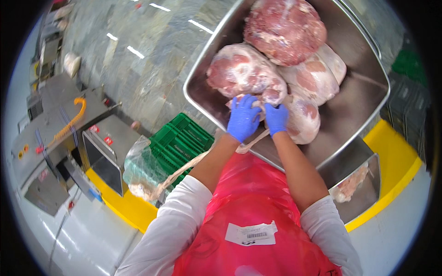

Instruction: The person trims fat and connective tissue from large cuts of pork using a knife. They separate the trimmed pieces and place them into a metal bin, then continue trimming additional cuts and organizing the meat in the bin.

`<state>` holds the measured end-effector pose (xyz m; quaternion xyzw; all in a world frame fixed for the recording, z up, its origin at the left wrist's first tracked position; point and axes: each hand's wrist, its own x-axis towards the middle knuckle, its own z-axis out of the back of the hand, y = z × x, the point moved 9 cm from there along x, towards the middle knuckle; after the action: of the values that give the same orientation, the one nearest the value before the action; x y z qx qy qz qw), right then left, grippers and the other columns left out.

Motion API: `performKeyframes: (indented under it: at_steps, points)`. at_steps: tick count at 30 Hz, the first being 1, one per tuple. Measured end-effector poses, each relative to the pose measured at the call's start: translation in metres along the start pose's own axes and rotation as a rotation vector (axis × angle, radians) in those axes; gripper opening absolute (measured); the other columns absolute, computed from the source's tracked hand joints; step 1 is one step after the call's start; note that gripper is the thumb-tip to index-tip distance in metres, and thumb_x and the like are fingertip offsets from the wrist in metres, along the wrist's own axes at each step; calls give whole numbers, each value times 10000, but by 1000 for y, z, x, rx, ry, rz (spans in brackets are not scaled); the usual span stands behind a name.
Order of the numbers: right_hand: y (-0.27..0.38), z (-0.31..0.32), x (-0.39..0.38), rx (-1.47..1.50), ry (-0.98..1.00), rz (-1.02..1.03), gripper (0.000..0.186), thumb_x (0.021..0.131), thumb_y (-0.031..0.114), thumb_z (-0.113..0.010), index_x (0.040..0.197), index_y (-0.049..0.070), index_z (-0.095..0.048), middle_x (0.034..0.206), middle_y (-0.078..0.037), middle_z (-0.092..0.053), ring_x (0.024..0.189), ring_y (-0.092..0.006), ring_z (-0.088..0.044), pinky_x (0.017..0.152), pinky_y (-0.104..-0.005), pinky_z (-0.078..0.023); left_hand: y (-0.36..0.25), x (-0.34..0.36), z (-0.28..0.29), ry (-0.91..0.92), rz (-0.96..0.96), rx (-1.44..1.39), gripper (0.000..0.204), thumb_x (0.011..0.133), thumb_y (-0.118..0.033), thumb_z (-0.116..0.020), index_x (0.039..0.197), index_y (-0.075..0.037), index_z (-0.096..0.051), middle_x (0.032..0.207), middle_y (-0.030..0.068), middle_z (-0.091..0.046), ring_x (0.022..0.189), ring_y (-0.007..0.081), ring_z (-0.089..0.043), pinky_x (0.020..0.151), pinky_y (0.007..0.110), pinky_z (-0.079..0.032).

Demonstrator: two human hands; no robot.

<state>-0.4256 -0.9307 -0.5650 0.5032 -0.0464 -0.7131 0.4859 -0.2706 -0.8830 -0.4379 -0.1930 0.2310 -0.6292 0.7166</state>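
Observation:
My left hand [243, 117] and my right hand [276, 117], both in blue gloves, are closed on a piece of meat [234, 100] at the near side of a large steel bin [368, 106]. Several large pink and white meat cuts [285, 27] lie piled beyond and beside my hands. A long pale strip [182, 170] runs from below my hands down to the lower left, over a clear plastic bag [140, 163]. What my fingertips grip is partly hidden.
Green crates [175, 133] stand left of the bin. Steel machinery [55, 119] with a coiled orange hose is at the left. A smaller steel container [357, 193] holding pale scraps sits at lower right beside a yellow platform [391, 156]. More dark crates [405, 110] are at the right.

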Motion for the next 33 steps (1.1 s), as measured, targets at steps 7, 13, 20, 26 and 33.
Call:
performKeyframes:
  at_steps: [7,13,20,26,33]
  points:
    - [-18,2,35,366,377,-290,198,908,283,-800,875,150,-657,696,11,-565,470,-93,-432,426,-275,-337,-5,-107,77,-101,151,-162,461,886,-193,-739,1316,-77,-623,1427,209,-565,1308,418,-552,1095,512,-463]
    - [-68,36,54,350,410,-354,173,981,130,-661,816,130,-608,678,4,-555,515,-122,-483,443,-274,-386,50,-291,169,-373,537,-123,386,911,-158,-723,1273,-47,-649,1303,199,-650,1207,398,-627,1033,482,-517]
    - [-79,3,8,530,532,-387,79,985,88,-584,1023,29,-621,829,-97,-633,763,-196,-635,597,-276,-530,120,-523,215,-846,1068,99,161,903,-111,-735,1040,-48,-677,997,175,-677,887,349,-677,813,428,-549]
    - [-13,-33,-40,-142,493,-124,268,934,78,-640,1182,-23,-641,875,-112,-669,844,-223,-680,640,-329,-545,134,-666,234,-731,1420,190,213,899,-110,-718,1096,-51,-661,1080,176,-664,961,355,-654,847,441,-535]
    - [63,-62,-114,-566,492,526,446,987,149,-661,1353,-101,-611,1131,-196,-735,822,-187,-691,757,-319,-566,154,-747,219,-529,1348,542,395,884,-82,-657,1277,-107,-622,1318,161,-614,1189,395,-584,1017,495,-477]
